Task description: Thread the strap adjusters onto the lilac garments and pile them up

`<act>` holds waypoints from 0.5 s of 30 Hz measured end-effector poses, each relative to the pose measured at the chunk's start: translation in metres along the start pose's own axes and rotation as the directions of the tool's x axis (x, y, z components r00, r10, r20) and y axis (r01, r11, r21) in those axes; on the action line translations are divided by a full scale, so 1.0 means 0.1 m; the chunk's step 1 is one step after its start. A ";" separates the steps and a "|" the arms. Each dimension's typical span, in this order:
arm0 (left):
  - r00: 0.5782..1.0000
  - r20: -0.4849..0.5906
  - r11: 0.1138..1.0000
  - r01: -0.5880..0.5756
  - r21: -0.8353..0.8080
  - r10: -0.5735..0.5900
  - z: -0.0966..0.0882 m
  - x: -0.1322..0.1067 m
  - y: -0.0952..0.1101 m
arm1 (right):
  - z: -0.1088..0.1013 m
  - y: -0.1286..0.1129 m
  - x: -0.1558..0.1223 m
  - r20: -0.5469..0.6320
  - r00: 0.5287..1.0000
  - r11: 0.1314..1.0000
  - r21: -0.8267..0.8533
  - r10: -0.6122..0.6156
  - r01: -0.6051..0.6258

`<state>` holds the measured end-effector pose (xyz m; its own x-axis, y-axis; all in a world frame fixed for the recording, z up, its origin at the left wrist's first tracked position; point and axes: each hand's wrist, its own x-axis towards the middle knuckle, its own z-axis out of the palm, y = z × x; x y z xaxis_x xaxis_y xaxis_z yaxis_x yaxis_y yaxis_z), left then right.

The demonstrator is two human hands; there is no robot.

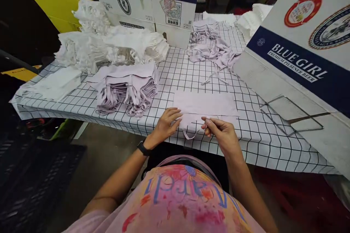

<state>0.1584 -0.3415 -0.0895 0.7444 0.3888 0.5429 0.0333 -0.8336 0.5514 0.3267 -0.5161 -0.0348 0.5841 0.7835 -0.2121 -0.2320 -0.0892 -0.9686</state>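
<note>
A pale lilac piece of fabric (pixel 205 102) lies flat on the table in front of me, with a dark line across its lower part. A thin strap (pixel 190 136) loops from its near edge. My left hand (pixel 168 121) rests at the fabric's left edge, its fingers stretched out and touching the cloth. Near the lower right of the fabric, my right hand (pixel 220 130) has thumb and fingers pinched together. What sits in that pinch is too small to make out. To the left is a stack of lilac garments (pixel 128 85) with hanging straps.
White garment piles (pixel 109 45) stand at the back left, before a Blue Girl carton (pixel 144 3). A second carton (pixel 298 47) leans in on the right, beside a bent wire frame (pixel 291 114). Loose lilac pieces (pixel 213 51) lie farther back on the checked tablecloth (pixel 175 67).
</note>
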 end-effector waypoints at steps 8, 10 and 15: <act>0.999 -0.037 1.000 -0.011 -0.010 0.011 0.01 0.06 0.04 | 0.04 0.02 0.07 -0.089 0.996 1.000 0.023 0.012 -0.010; 0.999 -0.038 0.999 -0.001 -0.043 0.000 0.02 0.11 0.10 | 0.06 0.04 0.09 -0.102 0.995 1.000 0.013 0.019 -0.018; 1.000 0.025 0.974 0.009 -0.228 -0.003 0.07 0.31 0.40 | 0.10 0.10 0.06 -0.019 1.000 0.995 -0.098 0.025 -0.027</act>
<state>0.1874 -0.3649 -0.0550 0.7605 0.3818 0.5252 -0.1130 -0.7187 0.6861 0.3204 -0.5060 -0.0450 0.5927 0.7693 -0.2386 -0.1700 -0.1702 -0.9706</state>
